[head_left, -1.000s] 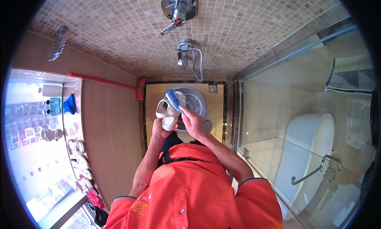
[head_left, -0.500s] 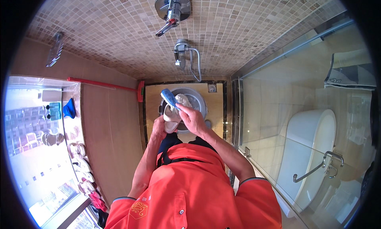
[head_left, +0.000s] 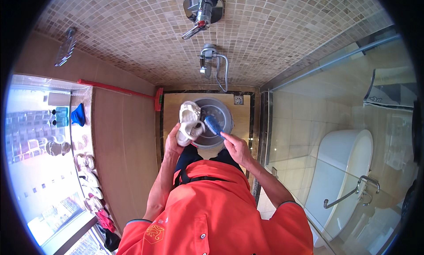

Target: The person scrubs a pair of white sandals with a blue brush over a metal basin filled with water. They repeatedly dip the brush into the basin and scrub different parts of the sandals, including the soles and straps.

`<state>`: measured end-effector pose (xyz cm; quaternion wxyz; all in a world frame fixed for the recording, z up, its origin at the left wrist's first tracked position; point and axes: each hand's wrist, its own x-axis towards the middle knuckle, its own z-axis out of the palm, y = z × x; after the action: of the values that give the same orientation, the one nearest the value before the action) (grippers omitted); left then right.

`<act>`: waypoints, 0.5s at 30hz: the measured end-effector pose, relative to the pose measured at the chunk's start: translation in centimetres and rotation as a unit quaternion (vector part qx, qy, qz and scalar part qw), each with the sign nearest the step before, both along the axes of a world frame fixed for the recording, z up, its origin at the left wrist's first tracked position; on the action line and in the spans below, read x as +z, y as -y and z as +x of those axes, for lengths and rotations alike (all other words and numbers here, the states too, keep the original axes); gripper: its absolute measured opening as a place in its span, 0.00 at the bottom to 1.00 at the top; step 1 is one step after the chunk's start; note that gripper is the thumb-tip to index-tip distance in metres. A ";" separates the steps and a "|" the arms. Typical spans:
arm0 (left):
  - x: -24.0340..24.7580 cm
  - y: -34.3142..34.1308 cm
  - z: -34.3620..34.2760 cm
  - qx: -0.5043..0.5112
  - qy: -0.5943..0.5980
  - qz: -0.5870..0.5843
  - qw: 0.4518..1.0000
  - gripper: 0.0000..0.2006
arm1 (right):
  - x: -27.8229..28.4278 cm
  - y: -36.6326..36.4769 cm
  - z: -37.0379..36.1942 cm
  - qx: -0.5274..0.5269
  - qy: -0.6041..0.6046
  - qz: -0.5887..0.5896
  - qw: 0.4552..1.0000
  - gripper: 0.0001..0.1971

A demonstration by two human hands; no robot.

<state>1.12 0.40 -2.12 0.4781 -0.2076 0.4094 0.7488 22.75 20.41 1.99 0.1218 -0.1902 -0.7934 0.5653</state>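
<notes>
My left hand [head_left: 172, 141] is closed around the near end of a white sandal [head_left: 189, 111], which hangs over the left side of a grey basin [head_left: 229, 122]. In my right hand [head_left: 237, 149] is a scrub brush [head_left: 213, 124] with a blue head, gripped at its near end. The brush is over the basin, just right of the sandal and apart from it or barely touching; I cannot tell which. Part of the basin is hidden behind the sandal and my hands.
A red-handled broom [head_left: 119, 91] leans along the left wall. Several shoes [head_left: 90, 180] line the window ledge at left. Ahead, a mixer tap [head_left: 203, 12] and a shower fitting [head_left: 210, 56] project from the mosaic wall. A glass partition stands at right, with a white bathtub [head_left: 340, 166] beyond.
My right hand has drawn the brush away from the sandal, to the right and nearer me. My left hand has turned the sandal and shifted it slightly left, so its open upper shows.
</notes>
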 end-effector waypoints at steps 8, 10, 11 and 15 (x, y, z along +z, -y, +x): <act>0.6 -0.6 -0.3 -0.086 -0.153 -0.025 0.984 0.23 | -0.2 2.6 -4.5 -0.028 -0.041 0.011 0.999 0.18; -0.3 -0.2 -0.4 -0.030 -0.142 0.007 0.989 0.23 | -0.9 1.9 -3.0 0.002 -0.022 0.041 0.999 0.18; -0.5 0.2 -0.6 -0.018 -0.144 -0.007 0.989 0.23 | -1.1 1.3 -2.0 0.039 0.025 0.032 0.998 0.17; -1.8 2.3 -0.9 -0.018 -0.151 -0.063 0.986 0.21 | -0.5 1.1 0.0 0.009 0.087 0.013 0.996 0.16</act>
<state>0.19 -1.91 -3.93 0.4096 -0.1143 0.5272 0.7357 22.75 19.35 1.53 0.0498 -0.2296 -0.8097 0.5378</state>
